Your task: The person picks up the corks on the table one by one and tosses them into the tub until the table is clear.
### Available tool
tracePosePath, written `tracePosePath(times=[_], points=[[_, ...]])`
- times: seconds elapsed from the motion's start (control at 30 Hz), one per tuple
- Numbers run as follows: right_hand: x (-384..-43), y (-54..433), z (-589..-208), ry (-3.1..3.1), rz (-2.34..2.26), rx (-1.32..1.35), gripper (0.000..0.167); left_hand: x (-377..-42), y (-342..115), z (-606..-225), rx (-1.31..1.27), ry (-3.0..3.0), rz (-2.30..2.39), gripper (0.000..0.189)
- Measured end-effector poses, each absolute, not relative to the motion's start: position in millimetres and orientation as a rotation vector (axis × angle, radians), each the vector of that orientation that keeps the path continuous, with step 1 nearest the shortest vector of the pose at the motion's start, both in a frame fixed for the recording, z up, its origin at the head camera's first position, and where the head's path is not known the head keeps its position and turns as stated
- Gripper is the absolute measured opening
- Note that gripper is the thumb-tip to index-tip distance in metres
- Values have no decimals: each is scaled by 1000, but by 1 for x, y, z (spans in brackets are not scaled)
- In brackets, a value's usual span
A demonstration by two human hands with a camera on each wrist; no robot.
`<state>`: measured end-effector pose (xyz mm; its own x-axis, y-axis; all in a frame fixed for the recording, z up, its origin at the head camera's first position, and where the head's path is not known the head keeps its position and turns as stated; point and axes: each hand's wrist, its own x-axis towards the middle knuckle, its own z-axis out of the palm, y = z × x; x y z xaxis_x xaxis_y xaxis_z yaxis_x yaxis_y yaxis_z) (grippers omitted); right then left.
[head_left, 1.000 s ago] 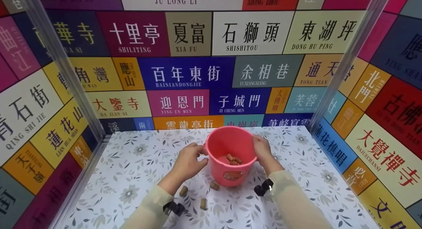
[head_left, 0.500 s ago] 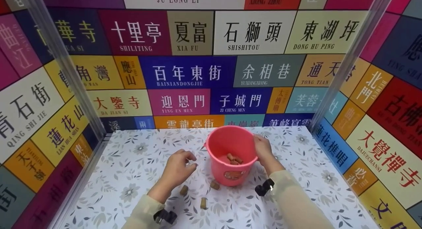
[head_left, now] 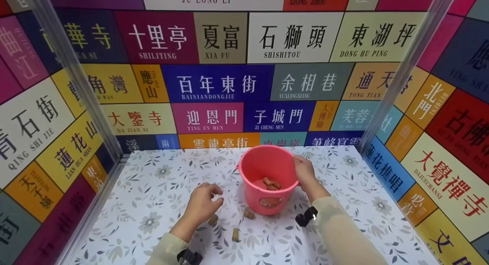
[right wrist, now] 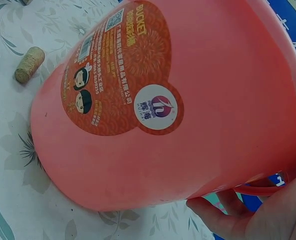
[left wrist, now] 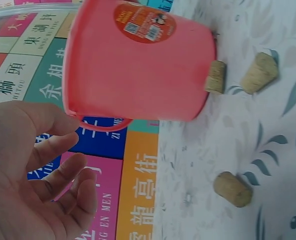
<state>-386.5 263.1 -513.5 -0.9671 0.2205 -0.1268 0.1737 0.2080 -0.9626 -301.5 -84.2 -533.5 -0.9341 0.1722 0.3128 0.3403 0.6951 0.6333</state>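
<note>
A pink plastic bucket (head_left: 265,198) stands upright on the table, with several corks (head_left: 272,185) lying at its bottom. My right hand (head_left: 305,173) holds the bucket at its right side near the rim; some of its fingers are hidden behind the wall. To the left of the bucket, my left hand (head_left: 202,204) hovers with loosely bent fingers and nothing in them. Three corks lie on the cloth: one cork (head_left: 248,214) against the bucket's base, another cork (head_left: 235,235) nearer the front, and a third cork (left wrist: 232,189) partly below my left hand in the head view.
A white cloth (head_left: 153,181) with grey leaf patterns covers the table. Panels (head_left: 214,83) of colourful place-name signs close off the back and both sides, with clear posts (head_left: 401,66) at the corners. A red-orange label (right wrist: 118,75) is stuck on the bucket.
My left hand has moved away from the bucket's left rim, leftward and toward the front, above a cork. The right hand stays on the bucket, which has not visibly moved.
</note>
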Motion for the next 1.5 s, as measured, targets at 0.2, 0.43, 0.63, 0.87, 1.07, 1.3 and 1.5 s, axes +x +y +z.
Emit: tracePosePath(times=[0.2,0.43,0.63,0.87,1.07,1.3,1.5], points=[[-386,263,-515,-2403,1926,-396,47,-298,-84,-545,-294,-2720,-1025,8],[-386,264,-513,-2412,1921,-403,48,-294,-83,-560,-226,-2766,-979,7],[-387,263,-514,-2394,1911,-387,46,-293,-81,-568,-260,-2800,-970,10],[-387,263,-515,-2398,1887,-394,47,-297,-78,-580,-285,-2821,-930,13],[-387,263,-514,-2402,1903,-401,47,-300,-77,-592,-288,-2856,-907,14],[-386,262,-513,-2382,1936,-405,47,-302,-78,-601,-295,-2848,-929,13],[-385,261,-512,-2358,1959,-416,46,-303,-79,-605,-247,-2874,-955,14]])
